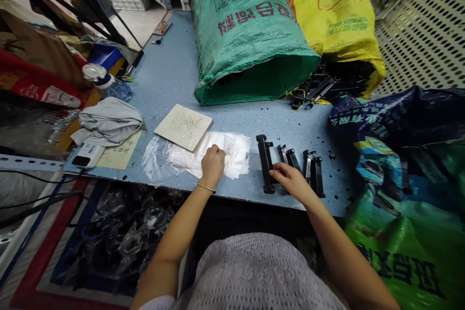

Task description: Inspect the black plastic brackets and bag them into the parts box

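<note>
My left hand (pixel 213 165) is closed on the stack of thin white plastic bags (pixel 238 152); whether it pinches a bag is too small to tell. A square beige board (pixel 184 127) with small bits on it overlaps the stack's upper left. My right hand (pixel 288 178) has its fingertips at the lower part of a black plastic part (pixel 265 162), thumb and fingers together on its right edge. Two more groups of black parts lie to the right, one (pixel 289 156) partly behind my right hand, the other (pixel 314 172) beside it.
A green woven sack (pixel 250 29) lies open at the back, with a yellow sack (pixel 337 19) spilling black parts beside it. On the left are a grey cloth (pixel 109 121), a water bottle (pixel 109 82) and a white device (pixel 88 155). A blue-green bag (pixel 414 218) stands right.
</note>
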A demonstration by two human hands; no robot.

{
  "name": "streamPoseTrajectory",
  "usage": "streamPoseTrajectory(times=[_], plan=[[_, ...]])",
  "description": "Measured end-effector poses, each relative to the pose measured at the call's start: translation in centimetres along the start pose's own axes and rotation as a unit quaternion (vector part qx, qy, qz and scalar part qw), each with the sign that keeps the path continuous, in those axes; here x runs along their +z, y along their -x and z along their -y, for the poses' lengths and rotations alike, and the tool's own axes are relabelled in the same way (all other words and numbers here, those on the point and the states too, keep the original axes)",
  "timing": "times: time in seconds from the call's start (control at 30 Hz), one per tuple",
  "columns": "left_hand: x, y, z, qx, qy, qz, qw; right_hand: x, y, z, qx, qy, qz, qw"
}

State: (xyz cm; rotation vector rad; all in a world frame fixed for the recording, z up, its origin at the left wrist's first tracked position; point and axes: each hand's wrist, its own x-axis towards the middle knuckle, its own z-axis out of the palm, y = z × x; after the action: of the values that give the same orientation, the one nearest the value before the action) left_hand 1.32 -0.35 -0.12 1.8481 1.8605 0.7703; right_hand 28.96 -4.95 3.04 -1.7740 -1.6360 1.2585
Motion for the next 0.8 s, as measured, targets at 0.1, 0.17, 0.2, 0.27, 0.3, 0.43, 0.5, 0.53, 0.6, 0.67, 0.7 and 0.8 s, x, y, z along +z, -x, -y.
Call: streamPoseTrajectory(times=[0.1,0.17,0.2,0.27,0.3,0.43,0.5,0.53,0.6,0.67,0.7,0.8], plan=[[-0.7,-1.2,2.3,-0.059,0.148,0.014,0.987,1.6,-1.6,1.4,0.028,-0.262,0.063,0.963],[-1.7,-1.1,3.6,-0.088,0.236,0.038,0.967,3.5,-3.1,3.2,0.044,-0.368,0.109,0.922],[-2.2,-0.8,3.9,-0.094,0.259,0.049,0.96,4.6,-4.0,4.3,0.047,-0.402,0.131,0.905],[-2.8,-0.2,3.8,-0.093,0.277,0.045,0.955,7.0,-6.0,6.2,0.051,-0.443,0.174,0.878],[-3.1,0.2,3.7,-0.084,0.283,0.028,0.955,8.2,-6.9,6.9,0.055,-0.45,0.188,0.871],[-3.8,1.2,3.1,0.027,0.159,-0.036,0.986,10.3,-8.4,7.6,0.085,-0.434,0.15,0.884],[-4.0,1.4,3.4,0.073,0.063,-0.019,0.995,9.8,-7.5,6.7,0.083,-0.426,0.125,0.892],[-4.0,1.3,3.6,0.081,0.039,-0.011,0.996,9.3,-6.7,6.2,0.077,-0.425,0.129,0.893],[-3.9,1.3,4.0,0.08,0.037,-0.011,0.996,8.3,-4.9,5.1,0.076,-0.421,0.183,0.885],[-3.9,1.5,4.1,0.079,0.06,-0.023,0.995,7.8,-3.5,4.2,0.108,-0.417,0.264,0.863],[-3.9,1.8,3.9,0.086,0.072,-0.024,0.993,7.8,-3.2,3.9,0.131,-0.417,0.295,0.85],[-4.5,3.8,2.5,0.142,0.097,0.016,0.985,8.8,-3.4,3.6,0.174,-0.429,0.319,0.827]])
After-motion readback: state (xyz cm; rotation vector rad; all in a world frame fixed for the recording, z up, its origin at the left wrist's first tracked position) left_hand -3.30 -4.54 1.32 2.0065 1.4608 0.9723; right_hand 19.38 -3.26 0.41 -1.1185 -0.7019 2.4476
